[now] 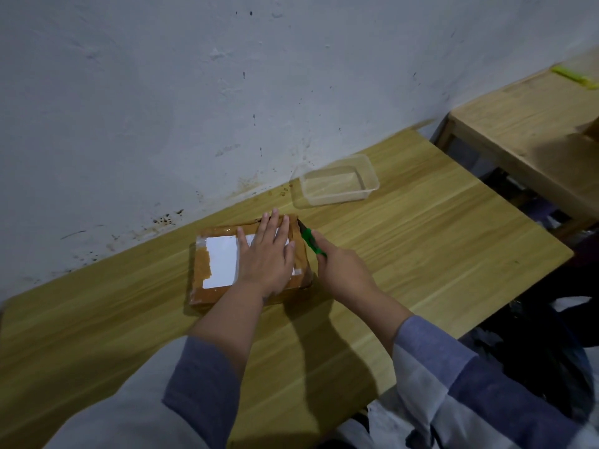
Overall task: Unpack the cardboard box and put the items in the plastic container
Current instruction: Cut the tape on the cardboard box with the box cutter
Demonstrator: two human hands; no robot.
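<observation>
Hands: my left hand (265, 254) presses flat on the box (220, 264); my right hand (340, 267) grips a green cutter (311, 243) at its far-right edge.
Progress: box sealed on the surface (421, 254), unpacking not begun.
Container (338, 181): empty, beyond the box.

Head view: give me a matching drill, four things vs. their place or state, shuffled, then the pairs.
Things:
1. cardboard box
2. plastic container
3. green cutter
4. yellow object

Place or state:
A. gripped in the right hand, tip at the box's far right edge
B. on the second table, far right
C. taped shut, pressed flat under the left hand
D. empty, open-topped, near the wall beyond the box

Pairs: 1-C, 2-D, 3-A, 4-B
</observation>
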